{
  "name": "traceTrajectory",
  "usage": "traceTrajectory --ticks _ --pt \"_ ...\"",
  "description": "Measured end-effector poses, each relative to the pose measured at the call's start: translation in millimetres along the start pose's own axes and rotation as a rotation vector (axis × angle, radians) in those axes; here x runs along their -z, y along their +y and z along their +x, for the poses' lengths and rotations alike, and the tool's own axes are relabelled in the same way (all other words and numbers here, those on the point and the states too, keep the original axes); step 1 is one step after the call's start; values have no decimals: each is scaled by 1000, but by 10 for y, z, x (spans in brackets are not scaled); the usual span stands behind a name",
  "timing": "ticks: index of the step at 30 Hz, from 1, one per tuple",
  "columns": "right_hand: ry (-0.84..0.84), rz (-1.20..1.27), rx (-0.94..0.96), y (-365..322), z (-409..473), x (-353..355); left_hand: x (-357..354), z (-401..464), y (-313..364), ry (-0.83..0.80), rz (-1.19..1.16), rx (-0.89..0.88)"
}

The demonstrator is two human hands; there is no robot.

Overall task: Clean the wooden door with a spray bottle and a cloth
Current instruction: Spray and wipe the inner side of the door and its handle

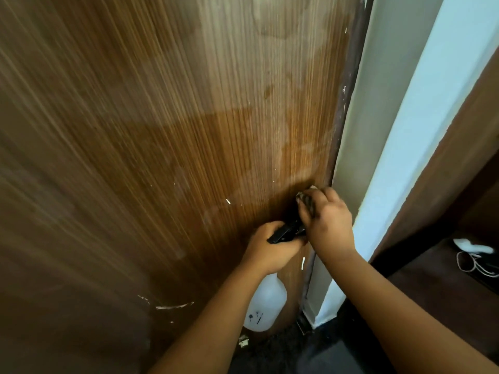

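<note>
Wooden door [167, 136] fills the view from 9 o'clock across to 1 o'clock, its hinge-side or latch-side edge (which one cannot be determined) running along the pale door frame [399, 147] at 2 o'clock.

Nearest the camera, both forearms enter from 5 and 6 o'clock. The spray bottle [266, 306] hangs below the left hand [270, 245], its translucent white body at 6 o'clock and just clear of the door face. The left hand grips the black trigger head, fingers curled round it, which probably keeps the nozzle aimed at the panel and the bottle ready for another burst without being set down.

Just beyond, at 4 o'clock from centre, the right hand [330, 220] holds a bunched cloth [305, 201] and presses it against the door close to its edge. Bunching likely concentrates pressure on a small patch. The hands are touching or nearly so; exact contact cannot be determined.

Farther up the panel, a darker damp band sits below a paler, dull zone toward 12 o'clock, suggesting the upper area awaits wiping. White paint flecks [175, 306] mark the lower panel at 7 o'clock. A dark shelf [432, 265] with white items lies at 4 o'clock.
</note>
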State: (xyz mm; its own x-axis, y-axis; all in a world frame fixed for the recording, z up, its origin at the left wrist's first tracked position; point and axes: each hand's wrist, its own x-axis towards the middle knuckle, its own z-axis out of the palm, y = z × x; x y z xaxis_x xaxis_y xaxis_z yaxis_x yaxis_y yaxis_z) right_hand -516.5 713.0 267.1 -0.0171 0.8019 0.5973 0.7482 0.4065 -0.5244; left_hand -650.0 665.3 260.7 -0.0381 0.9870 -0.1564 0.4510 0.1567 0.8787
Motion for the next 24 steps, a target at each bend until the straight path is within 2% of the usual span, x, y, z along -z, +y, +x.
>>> traceTrajectory --ticks 2,3,6,7,11,12,15,16,18,21,22,23,24 --pt "-33 -60 95 19 11 58 21 20 3 -37 20 4" --pt "-42 -45 65 41 43 80 33 27 -9 -52 17 -1" --pt "2 83 -184 16 129 83 71 43 -36 -83 -70 6" --pt "11 62 -205 -30 129 59 90 52 -27 -91 -107 22" --pt "-50 -55 7 -104 -7 13 137 59 -6 -162 -202 77" --pt "-49 -34 -26 -51 28 47 148 64 11 -183 -218 81" --pt "7 49 -347 152 185 97 164 96 -8 -223 -251 77" --pt "6 6 -365 188 201 86 154 105 -14 -223 -253 71" --pt "-1 -70 -240 106 147 69 131 129 -41 -214 -228 52" --pt "-72 -52 28 -45 -50 5 104 147 -126 -197 -198 27" --pt "-65 -54 38 -26 -50 -9 114 150 -142 -202 -204 21" --pt "-30 -36 -32 13 -16 -13 131 153 -156 -214 -208 11" --pt "21 29 -186 54 44 -6 139 152 -161 -221 -209 3"
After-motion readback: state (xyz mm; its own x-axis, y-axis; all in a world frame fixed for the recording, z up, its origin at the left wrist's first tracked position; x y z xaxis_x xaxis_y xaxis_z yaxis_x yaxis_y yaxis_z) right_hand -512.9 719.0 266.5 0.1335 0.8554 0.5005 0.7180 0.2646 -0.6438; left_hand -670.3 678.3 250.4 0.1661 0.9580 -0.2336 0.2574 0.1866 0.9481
